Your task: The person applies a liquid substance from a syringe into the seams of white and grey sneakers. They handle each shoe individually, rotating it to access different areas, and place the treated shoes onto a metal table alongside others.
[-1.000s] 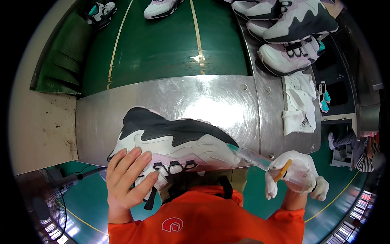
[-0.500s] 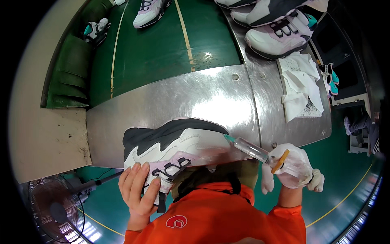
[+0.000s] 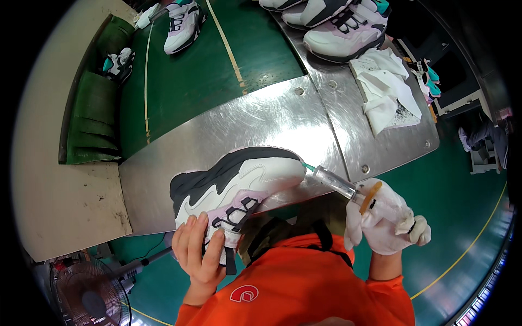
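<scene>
- metal bench (image 3: 234, 125) – green belt (image 3: 185, 92) beyond it
- shoe (image 3: 234, 182) – tipped sideways over bench's near edge, sole away from wearer, toe right
- right hand (image 3: 383, 220) – white glove, gripping syringe
- left hand (image 3: 198, 252) – bare, grasping shoe's ankle end
- syringe (image 3: 335, 182) – clear, green tip at toe's sole edge

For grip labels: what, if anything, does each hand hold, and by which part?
The left hand holds the shoe by its ankle end; the right hand holds the syringe by its rear end.
</scene>
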The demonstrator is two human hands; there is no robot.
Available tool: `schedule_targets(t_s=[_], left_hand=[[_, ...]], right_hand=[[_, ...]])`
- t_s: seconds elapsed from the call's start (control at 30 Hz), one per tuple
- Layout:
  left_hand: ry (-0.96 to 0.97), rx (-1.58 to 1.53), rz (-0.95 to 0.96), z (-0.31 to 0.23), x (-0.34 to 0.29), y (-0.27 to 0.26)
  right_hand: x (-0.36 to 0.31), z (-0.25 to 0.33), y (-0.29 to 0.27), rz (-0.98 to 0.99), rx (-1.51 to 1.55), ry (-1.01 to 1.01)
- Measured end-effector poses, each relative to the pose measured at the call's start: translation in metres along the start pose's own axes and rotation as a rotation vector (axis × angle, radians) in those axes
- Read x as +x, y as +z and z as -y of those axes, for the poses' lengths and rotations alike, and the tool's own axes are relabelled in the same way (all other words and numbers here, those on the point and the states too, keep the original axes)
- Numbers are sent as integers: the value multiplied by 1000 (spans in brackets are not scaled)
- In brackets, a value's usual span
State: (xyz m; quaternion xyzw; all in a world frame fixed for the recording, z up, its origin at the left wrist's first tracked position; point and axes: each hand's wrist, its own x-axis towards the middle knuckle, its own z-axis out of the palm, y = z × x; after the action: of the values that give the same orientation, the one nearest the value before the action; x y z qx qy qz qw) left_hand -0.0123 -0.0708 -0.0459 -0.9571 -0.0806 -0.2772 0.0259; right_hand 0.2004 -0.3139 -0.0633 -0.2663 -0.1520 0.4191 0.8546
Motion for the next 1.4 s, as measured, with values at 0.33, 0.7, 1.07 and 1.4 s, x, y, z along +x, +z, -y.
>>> schedule_targets(t_s=[0.33, 0.7, 1.07, 1.4], left_hand=[[-21, -63, 62, 5, 10, -7], [-137, -213, 232, 28, 85, -22], [-256, -499, 412, 71, 135, 0], [-325, -619, 553, 85, 154, 14]], right_hand=[[10, 19, 54, -399, -277, 420], [16, -24, 12, 90, -429, 78], [40, -52, -21, 154, -438, -71], [55, -59, -40, 278, -654, -201]])
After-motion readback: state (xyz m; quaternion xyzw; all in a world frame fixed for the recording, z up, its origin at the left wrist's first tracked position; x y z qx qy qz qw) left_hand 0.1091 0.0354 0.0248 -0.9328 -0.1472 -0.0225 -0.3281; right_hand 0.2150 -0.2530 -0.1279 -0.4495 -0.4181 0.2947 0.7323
